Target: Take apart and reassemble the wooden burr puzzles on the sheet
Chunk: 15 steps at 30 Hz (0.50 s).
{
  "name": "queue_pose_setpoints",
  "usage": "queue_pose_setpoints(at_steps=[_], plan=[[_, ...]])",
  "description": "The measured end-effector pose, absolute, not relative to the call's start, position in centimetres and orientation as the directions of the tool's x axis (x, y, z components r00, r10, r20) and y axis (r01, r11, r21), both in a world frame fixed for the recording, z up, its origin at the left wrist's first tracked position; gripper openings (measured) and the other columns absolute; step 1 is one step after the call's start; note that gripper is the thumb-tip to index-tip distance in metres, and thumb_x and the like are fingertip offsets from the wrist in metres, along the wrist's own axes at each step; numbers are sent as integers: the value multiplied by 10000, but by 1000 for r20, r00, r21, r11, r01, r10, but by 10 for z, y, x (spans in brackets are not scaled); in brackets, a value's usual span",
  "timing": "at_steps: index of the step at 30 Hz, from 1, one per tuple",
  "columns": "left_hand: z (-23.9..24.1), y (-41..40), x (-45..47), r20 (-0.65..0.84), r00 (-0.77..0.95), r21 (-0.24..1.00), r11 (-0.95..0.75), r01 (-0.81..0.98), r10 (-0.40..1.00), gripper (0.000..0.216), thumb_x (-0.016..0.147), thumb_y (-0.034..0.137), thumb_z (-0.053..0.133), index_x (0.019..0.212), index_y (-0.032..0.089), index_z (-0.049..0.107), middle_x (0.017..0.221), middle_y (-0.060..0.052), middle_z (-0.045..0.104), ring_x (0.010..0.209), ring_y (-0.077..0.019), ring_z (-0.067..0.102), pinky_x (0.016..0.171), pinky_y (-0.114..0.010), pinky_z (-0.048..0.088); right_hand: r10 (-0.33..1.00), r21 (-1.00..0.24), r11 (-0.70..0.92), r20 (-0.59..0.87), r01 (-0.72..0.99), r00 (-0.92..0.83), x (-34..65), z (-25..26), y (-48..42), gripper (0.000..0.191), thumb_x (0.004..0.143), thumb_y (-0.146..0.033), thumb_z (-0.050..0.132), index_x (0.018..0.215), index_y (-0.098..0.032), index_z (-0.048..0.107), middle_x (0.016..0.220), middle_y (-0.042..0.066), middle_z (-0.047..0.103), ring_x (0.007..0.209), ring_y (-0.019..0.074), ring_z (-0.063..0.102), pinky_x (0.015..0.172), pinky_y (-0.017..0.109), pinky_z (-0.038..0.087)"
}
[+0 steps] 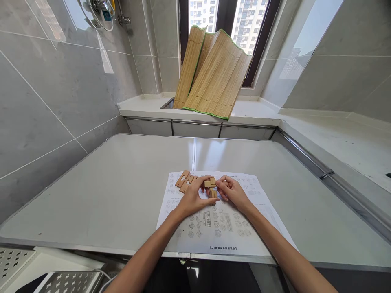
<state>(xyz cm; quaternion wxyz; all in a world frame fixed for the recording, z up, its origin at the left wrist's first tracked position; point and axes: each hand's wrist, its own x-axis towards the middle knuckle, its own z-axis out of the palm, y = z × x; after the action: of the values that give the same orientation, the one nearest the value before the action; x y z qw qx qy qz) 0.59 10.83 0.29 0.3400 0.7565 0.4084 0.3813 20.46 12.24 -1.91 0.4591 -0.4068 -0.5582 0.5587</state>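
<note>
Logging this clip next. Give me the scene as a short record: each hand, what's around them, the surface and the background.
Left hand: the left hand curls its thumb and fingers around joined wooden blocks
Right hand: fingertips of the right hand are at the blocks' right side; grip unclear
Nearby: notched wooden pieces by the left hand
Underneath: paper sheet printed with small drawings
Surface: pale table
Background: folded straw mat before a window
</note>
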Motion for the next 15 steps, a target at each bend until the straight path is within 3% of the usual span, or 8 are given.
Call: queue_pose_setpoints(at_steps=[5,8,15], plan=[[-2,116,7,253,238,921,-309,236,938,672,747,394,860,1331,246,561,1004,-35,693,867,-197,648,821,-336,547,976,-996,89,85,13,-199,203,-19,123,395,970,-628,540,943,-234,564,580,-61,576,425,96,398,478,250,337],[-5,122,7,197,95,967,-209,146,976,671,745,398,863,1318,234,554,954,-29,699,842,-183,663,792,-313,550,978,-971,167,142,168,-153,204,-20,121,366,961,-603,562,942,-237,578,596,-52,568,483,123,447,519,266,369],[-8,127,5,212,-83,970,-199,140,974,623,719,382,877,1253,221,598,973,-46,708,769,-148,653,731,-280,553,872,-683,473,273,556,-406,206,-22,111,311,819,-430,734,737,-234,507,559,-75,494,510,114,415,564,262,348]])
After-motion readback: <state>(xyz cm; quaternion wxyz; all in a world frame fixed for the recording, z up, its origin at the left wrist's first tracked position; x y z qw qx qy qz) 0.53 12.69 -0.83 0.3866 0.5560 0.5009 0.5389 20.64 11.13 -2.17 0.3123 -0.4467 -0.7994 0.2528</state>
